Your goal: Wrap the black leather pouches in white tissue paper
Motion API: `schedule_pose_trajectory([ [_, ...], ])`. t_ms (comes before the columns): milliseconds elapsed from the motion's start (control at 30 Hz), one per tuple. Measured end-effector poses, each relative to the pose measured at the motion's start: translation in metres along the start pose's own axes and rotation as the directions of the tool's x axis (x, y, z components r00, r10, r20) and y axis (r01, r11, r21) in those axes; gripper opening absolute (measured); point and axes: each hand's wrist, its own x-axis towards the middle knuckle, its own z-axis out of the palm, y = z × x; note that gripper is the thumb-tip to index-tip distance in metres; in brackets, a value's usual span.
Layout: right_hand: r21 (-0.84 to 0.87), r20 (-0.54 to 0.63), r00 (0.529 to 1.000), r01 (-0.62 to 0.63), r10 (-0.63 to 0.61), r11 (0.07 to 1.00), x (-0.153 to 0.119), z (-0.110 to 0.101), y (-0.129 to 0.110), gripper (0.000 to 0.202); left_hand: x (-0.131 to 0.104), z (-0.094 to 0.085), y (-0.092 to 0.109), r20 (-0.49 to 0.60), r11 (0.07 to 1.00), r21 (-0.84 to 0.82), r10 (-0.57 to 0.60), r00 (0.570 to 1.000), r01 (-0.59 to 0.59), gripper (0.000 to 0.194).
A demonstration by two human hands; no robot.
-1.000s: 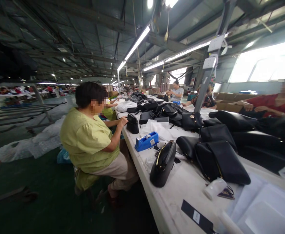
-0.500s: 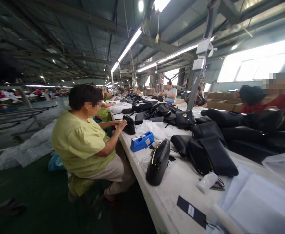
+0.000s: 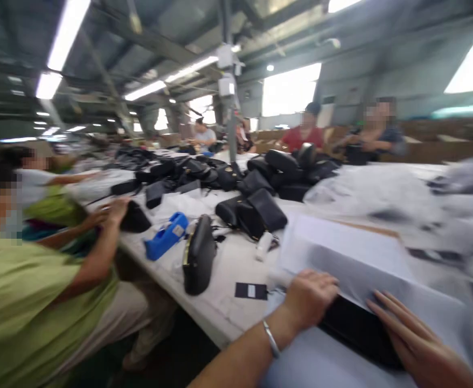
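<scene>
A black bag [image 3: 360, 328] lies in front of me on white wrapping paper [image 3: 321, 358], partly covered by a raised sheet. My left hand [image 3: 311, 296], with a silver bangle at the wrist, has its fingers curled over the paper's edge at the bag's left end. Resting on the bag's right end is my right hand [image 3: 418, 339], its fingers stretched out over the paper's edge. A flat black hang tag [image 3: 251, 291] lies left of my left hand. Motion blurs the picture, so the bag's details are hard to see.
A black bag with gold trim [image 3: 200, 256] stands beside a blue tape dispenser [image 3: 167, 235]. More black bags [image 3: 266, 207] are piled beyond, near a small white roll [image 3: 263, 246]. A co-worker in yellow-green [image 3: 38, 307] sits at left; clear plastic [image 3: 366, 188] lies at right.
My view has swung to the right. My hands, the bag and the paper they touch have come into sight, while the seated co-worker has shifted to the left edge.
</scene>
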Motion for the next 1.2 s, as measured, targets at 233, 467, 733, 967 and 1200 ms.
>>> schedule_pose_trajectory([
  [233,-0.216,0.181,0.978,-0.066,0.106,0.974,-0.010,-0.019,-0.005,0.040,-0.002,0.035,-0.010,-0.009,0.956,-0.293,0.018,1.000,-0.020,0.020],
  [467,-0.162,0.177,0.979,-0.068,0.097,0.984,-0.008,-0.015,-0.003,0.036,0.015,0.021,-0.010,0.080,0.973,-0.225,0.067,0.995,-0.047,0.045],
  [733,-0.140,0.258,0.957,-0.098,0.132,0.985,-0.018,-0.043,-0.012,0.028,0.004,0.035,-0.004,0.262,0.950,-0.245,0.256,0.931,-0.193,0.065],
  [967,-0.043,0.472,0.847,-0.254,0.244,0.966,-0.066,-0.080,-0.076,0.030,-0.006,0.040,-0.001,0.254,0.952,-0.261,0.230,0.939,-0.163,0.059],
  [1200,-0.071,0.598,0.756,-0.281,0.266,0.957,-0.088,-0.069,-0.093,0.034,-0.006,0.040,-0.001,0.258,0.948,-0.284,0.218,0.941,-0.142,0.060],
])
